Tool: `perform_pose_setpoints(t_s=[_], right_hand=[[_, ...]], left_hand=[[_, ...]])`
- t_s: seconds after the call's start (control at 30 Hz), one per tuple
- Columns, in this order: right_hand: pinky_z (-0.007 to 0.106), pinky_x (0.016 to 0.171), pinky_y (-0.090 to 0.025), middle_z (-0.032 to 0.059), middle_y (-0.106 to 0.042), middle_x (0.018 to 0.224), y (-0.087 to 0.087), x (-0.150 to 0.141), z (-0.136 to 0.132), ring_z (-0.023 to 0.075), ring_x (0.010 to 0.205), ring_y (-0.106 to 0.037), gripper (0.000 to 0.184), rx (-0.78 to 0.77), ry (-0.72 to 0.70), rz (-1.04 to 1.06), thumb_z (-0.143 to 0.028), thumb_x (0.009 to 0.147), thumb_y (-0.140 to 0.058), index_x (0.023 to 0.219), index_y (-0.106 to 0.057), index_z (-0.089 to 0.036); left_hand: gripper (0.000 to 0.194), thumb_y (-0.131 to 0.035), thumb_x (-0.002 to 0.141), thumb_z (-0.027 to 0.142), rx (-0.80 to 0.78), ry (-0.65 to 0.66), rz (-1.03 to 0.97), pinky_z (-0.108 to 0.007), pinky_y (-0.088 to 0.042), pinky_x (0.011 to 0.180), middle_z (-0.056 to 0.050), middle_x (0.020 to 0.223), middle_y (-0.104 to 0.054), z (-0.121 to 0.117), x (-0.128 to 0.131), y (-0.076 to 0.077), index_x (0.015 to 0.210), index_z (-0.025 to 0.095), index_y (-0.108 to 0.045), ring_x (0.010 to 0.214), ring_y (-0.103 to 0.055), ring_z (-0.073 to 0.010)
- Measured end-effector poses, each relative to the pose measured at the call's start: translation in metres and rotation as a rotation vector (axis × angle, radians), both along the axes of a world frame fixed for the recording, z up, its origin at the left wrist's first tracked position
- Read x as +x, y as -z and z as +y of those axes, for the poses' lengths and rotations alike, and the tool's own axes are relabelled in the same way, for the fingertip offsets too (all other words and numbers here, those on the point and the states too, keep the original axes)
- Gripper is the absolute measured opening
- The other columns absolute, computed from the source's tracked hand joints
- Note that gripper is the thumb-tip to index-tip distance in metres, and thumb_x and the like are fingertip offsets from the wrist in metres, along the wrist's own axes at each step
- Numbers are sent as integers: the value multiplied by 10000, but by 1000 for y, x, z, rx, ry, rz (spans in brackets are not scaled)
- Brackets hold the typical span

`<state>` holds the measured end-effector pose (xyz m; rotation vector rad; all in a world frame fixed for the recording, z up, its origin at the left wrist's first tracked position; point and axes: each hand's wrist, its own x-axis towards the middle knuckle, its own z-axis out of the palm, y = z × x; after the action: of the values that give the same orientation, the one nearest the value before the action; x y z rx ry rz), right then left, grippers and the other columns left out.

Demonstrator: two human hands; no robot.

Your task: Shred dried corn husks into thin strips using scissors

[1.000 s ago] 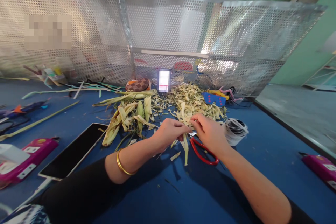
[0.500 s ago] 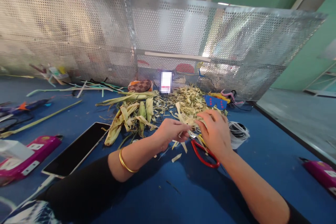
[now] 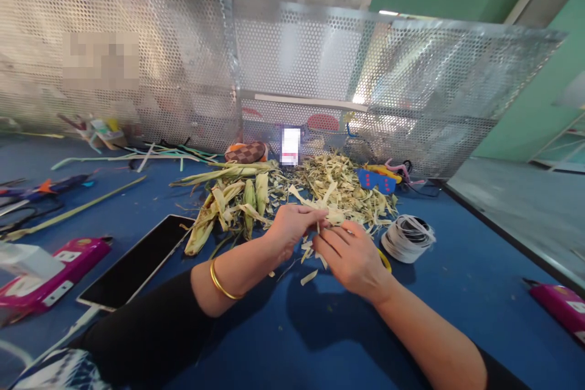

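My left hand (image 3: 295, 228) pinches a pale strip of corn husk (image 3: 328, 200) between thumb and fingers. My right hand (image 3: 351, 256) is closed against the lower end of the same husk, its fingers curled and its fingertips partly hidden. A yellow scissor handle (image 3: 386, 260) peeks out beyond my right hand; the rest is covered. Just behind both hands lies a heap of husk shreds (image 3: 333, 173). Larger green-yellow corn husks (image 3: 233, 201) rest to the left. A small husk scrap (image 3: 309, 278) is on the table below my hands.
A roll of white cord (image 3: 406, 239) stands to the right. A tablet-like black device (image 3: 137, 262) and a magenta power strip (image 3: 77, 265) lie to the left. Blue paper glasses (image 3: 376, 181) sit by the perforated metal screen (image 3: 297, 61) at the back.
My right hand has moved down and left, close against my left hand. The red scissor handles that showed beneath it are now out of sight. The view has shifted slightly.
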<state>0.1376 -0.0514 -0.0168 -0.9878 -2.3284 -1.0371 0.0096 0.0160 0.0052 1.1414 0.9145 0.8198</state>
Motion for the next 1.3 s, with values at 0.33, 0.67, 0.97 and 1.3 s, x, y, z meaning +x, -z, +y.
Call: perform_pose_setpoints(t_s=[0.33, 0.67, 0.97, 1.3], right_hand=[[338, 791, -400, 104, -683, 862, -8, 1, -7, 179, 808, -600, 224, -27, -178, 153, -108, 895, -451, 1088, -560, -70], [264, 583, -347, 7, -562, 570, -6, 15, 7, 170, 582, -518, 288, -472, 294, 622, -311, 926, -388, 699, -536, -212], [247, 542, -325, -12, -526, 570, -18, 16, 3, 137, 563, -465, 289, -784, 177, 920, -343, 872, -441, 630, -506, -200], [252, 508, -386, -29, -520, 498, -13, 19, 14, 103, 474, -468, 365, -1023, -32, 1914, -466, 571, -748, 527, -536, -173]], left_hand=[[244, -748, 649, 327, -42, 21, -31, -214, -411, 543, 3, 561, -615, 3, -1, -2, 591, 122, -630, 506, -519, -73], [302, -709, 683, 398, -58, 129, 14, -222, -414, 505, 15, 546, -565, 3, -4, -6, 621, 134, -575, 474, -510, -76], [260, -692, 700, 313, 40, 65, 92, -176, -229, 380, 29, 521, -520, 7, -3, -2, 587, 142, -533, 416, -416, -34], [328, -638, 697, 450, 98, 350, 179, -216, -121, 403, 37, 518, -496, 3, -6, -4, 735, 125, -665, 375, -237, -23]])
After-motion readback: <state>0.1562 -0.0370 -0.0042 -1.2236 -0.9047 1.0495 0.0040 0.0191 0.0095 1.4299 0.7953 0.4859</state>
